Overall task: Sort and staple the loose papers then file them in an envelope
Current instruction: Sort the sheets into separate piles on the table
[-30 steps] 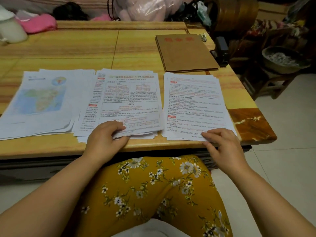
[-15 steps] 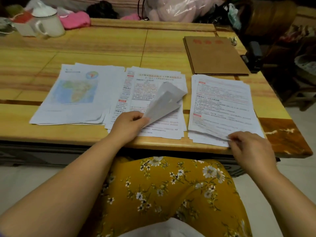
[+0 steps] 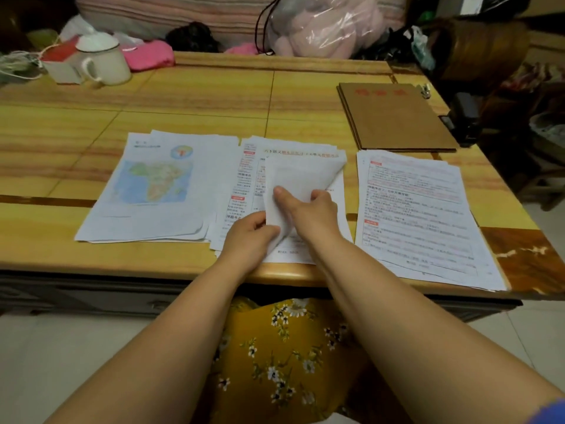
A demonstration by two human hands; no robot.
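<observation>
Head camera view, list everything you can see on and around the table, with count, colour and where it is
Map pile: one, white with blue map, table left.
Middle pile: one, white with red print, centre.
Lifted sheets: a few, white, raised over middle pile.
Right pile: one, white with red print, right.
Envelope: one, brown, far right.
Stapler: one, black, right edge.
Lidded mug: one, cream, far left.
Pink cloth: one, behind mug.
Table: one, yellow wood.
Left hand: holds sheets' lower edge.
Right hand: fingers grip sheets.
</observation>
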